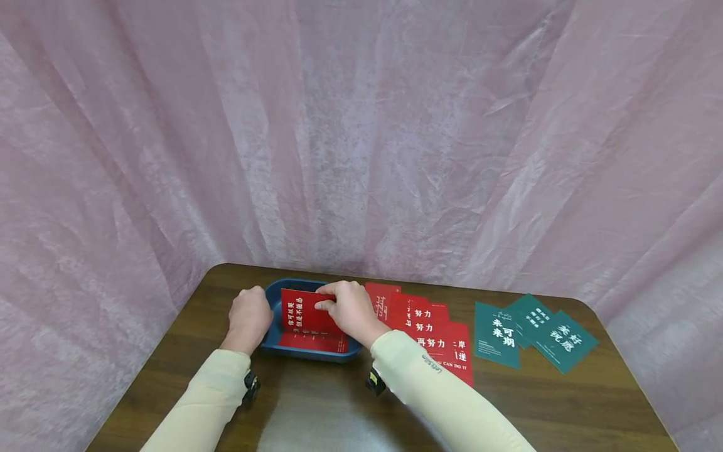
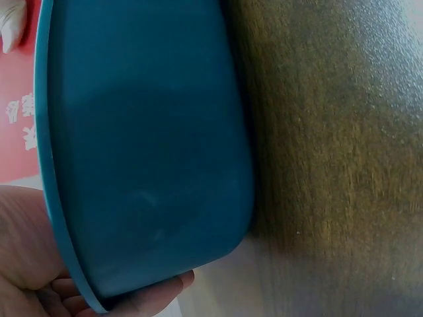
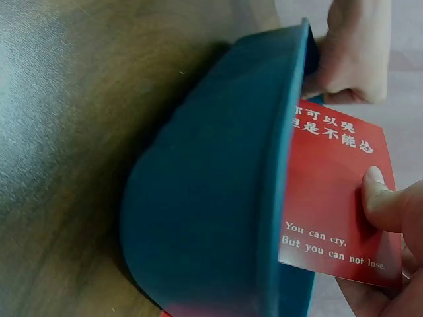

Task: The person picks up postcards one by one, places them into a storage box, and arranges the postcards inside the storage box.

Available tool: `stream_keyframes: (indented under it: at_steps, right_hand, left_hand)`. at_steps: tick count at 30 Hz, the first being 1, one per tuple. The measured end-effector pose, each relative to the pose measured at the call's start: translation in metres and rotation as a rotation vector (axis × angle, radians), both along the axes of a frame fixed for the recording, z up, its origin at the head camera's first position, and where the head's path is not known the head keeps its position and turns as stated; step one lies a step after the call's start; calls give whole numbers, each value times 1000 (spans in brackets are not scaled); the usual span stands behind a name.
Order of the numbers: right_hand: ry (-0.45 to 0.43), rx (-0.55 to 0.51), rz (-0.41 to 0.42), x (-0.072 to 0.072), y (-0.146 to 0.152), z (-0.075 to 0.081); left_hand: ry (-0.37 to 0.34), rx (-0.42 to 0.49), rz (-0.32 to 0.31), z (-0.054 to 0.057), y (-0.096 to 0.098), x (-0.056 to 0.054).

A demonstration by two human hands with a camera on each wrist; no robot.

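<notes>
A blue plastic basin point(image 1: 307, 355) stands on the table at the left. At its left end my left hand point(image 1: 250, 314) grips the rim; in the left wrist view the fingers of this hand point(image 2: 26, 247) curl round the basin's edge. My right hand point(image 1: 351, 309) pinches a red card point(image 3: 334, 191) by one edge, thumb on the printed face, partly inside the basin. White Chinese characters and the English words "You can cry, But you can not lose" are printed on it. More red shows below it in the basin, though how many cards lie there I cannot tell.
Several overlapping red cards point(image 1: 432, 333) lie on the brown wooden table point(image 1: 316, 402) right of the basin, partly behind my right forearm. Farther right are three green cards point(image 1: 497, 336), also overlapping. A pink curtain point(image 1: 361, 138) hangs behind the table.
</notes>
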State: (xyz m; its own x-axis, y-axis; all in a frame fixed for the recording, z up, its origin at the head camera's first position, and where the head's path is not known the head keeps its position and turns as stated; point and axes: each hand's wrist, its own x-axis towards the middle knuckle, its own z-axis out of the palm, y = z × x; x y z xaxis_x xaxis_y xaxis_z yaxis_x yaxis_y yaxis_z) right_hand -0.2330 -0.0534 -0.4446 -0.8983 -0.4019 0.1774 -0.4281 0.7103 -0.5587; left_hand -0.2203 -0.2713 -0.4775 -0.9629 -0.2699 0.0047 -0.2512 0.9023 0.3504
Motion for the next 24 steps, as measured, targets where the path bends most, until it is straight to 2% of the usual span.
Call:
stream_keyframes:
  at_steps: [5,8,24]
  right_hand:
    - [14,39,22,2,-4,-6]
    - [6,43,28,3,-6,-9]
    - [-101,39,53,11,-8,-22]
  left_hand:
    - [39,-4,-3,0,-2,-2]
    - [37,0,-5,1,-2,-1]
    - [46,-1,1,1,-1,1]
